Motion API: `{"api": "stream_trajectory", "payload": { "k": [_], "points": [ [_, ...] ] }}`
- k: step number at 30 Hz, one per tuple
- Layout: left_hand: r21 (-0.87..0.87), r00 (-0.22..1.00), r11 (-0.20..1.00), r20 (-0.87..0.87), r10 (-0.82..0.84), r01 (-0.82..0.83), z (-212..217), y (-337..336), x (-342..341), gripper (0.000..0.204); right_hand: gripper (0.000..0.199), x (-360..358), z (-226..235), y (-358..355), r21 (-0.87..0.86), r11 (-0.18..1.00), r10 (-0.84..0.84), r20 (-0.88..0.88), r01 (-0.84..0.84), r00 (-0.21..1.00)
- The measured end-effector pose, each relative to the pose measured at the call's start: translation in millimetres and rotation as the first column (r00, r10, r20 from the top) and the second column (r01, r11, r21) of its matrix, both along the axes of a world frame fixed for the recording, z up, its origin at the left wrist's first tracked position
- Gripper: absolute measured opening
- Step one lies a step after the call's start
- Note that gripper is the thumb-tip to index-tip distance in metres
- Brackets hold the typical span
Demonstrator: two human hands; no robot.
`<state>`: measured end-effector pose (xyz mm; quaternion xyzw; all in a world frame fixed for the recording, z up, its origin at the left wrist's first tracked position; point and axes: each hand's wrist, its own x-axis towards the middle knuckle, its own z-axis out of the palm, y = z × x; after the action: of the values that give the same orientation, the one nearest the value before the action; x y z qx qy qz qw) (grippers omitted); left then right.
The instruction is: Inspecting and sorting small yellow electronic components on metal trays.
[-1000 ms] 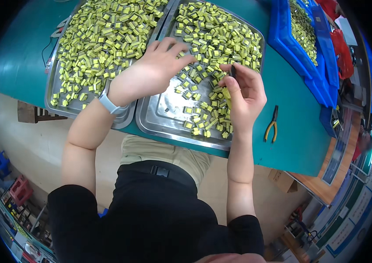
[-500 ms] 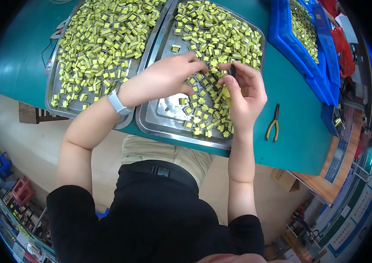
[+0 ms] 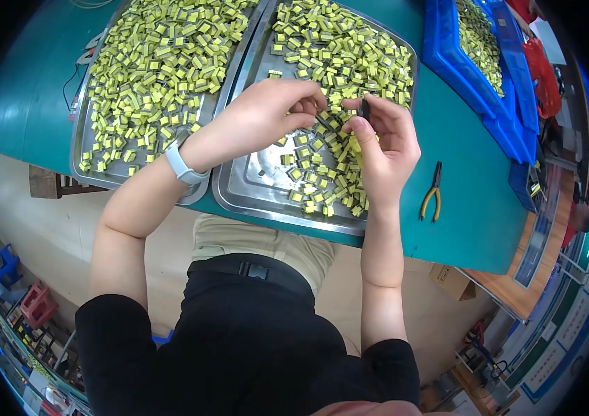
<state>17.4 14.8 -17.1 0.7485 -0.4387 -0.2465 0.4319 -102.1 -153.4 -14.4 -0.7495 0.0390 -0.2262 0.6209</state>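
My left hand (image 3: 289, 109), with a pale watch band (image 3: 182, 165) on the wrist, hovers over the right-hand metal tray (image 3: 249, 193). Its thumb and fingertips are drawn together; whatever is between them is hidden. Beside it, my right hand (image 3: 390, 142) is closed, palm turned inward. A small dark piece (image 3: 364, 108) shows between its thumb and fingers. Under both hands lie many small yellow-wrapped transformers (image 3: 314, 173), blocky with dark cores, spread loosely over the tray. The fingertips of the two hands are close but apart.
A second metal tray (image 3: 79, 151) on the left is heaped with the same parts. Yellow-handled pliers (image 3: 432, 197) lie right of my right forearm. Blue bins (image 3: 471, 83) with more parts stand at the far right of the green table (image 3: 471, 239).
My left hand has risen slightly off the parts, its fingertips now drawn together. My right hand stays almost in place, still holding the dark piece.
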Motion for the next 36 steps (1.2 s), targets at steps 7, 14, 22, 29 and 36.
{"api": "stream_trajectory", "payload": {
  "k": [7,14,22,29,36],
  "points": [
    [-0.219,0.806,0.963,-0.592,-0.006,-0.154,5.8,-2.0,-0.5,0.029,0.027,-1.2,2.1,-1.0,-0.100,0.995,0.023,-0.067,-0.029,0.998],
    [-0.233,0.728,0.941,-0.685,0.021,-0.245,3.4,-3.6,-0.8,0.028,0.029,-2.8,4.5,6.8,-0.393,0.919,-0.017,-0.010,0.012,1.000],
    [-0.256,0.716,0.938,-0.698,-0.013,-0.233,8.5,-2.8,-1.8,0.026,0.030,-3.1,-1.5,8.4,-0.373,0.928,0.047,0.151,0.013,0.987],
    [-0.289,0.716,0.933,-0.696,-0.053,-0.212,5.5,-3.6,-2.7,0.025,0.030,-4.2,-4.9,5.6,-0.337,0.941,0.065,0.214,0.011,0.975],
    [-0.280,0.673,0.932,-0.737,-0.055,-0.231,0.9,-2.6,-1.6,0.030,0.030,-3.7,-2.6,7.4,-0.322,0.947,0.069,0.213,0.003,0.975]
  ]
}}
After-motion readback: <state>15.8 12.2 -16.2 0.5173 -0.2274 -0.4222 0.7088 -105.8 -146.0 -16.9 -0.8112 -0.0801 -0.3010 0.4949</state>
